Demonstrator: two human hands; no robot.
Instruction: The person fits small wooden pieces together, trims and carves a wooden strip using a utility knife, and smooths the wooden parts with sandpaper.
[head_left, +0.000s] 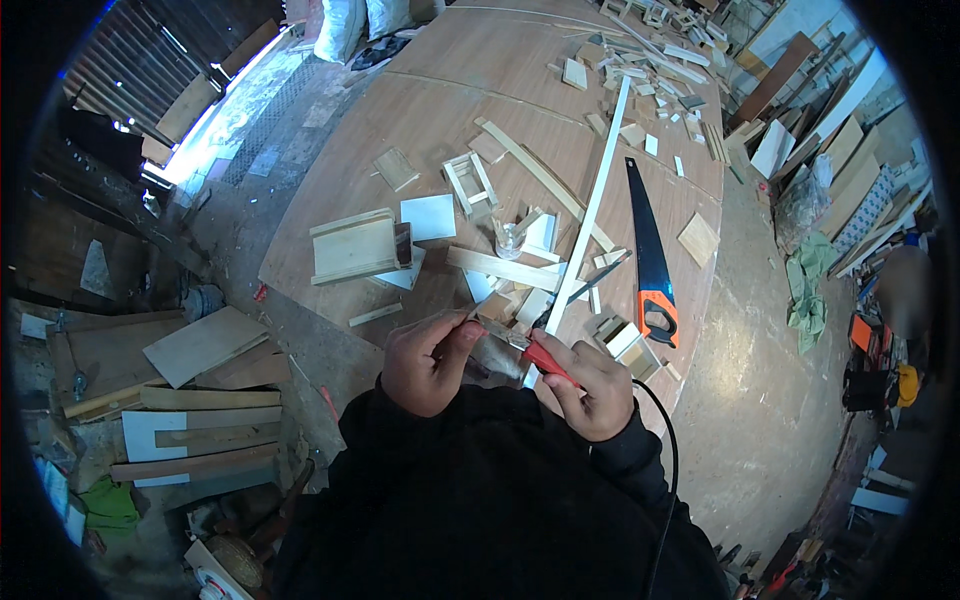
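Observation:
My right hand (590,395) grips a red-handled tool (540,357) with a flat blade pointing up and left, probably a chisel. My left hand (425,365) is pinched at the blade's far end, on a small piece that I cannot make out clearly. Just beyond my hands lie wooden offcuts (530,310), a long white strip (590,220) and a small clear container (508,240) with bits in it. A handsaw (655,310) with an orange and black handle lies to the right.
The worktable (330,130) carries small wooden boxes (355,250) and scattered scraps. Stacked boards (200,435) lie at lower left. Panels (850,150), a green cloth (808,290) and tools line the right. A black cable (668,440) runs down beside my right arm.

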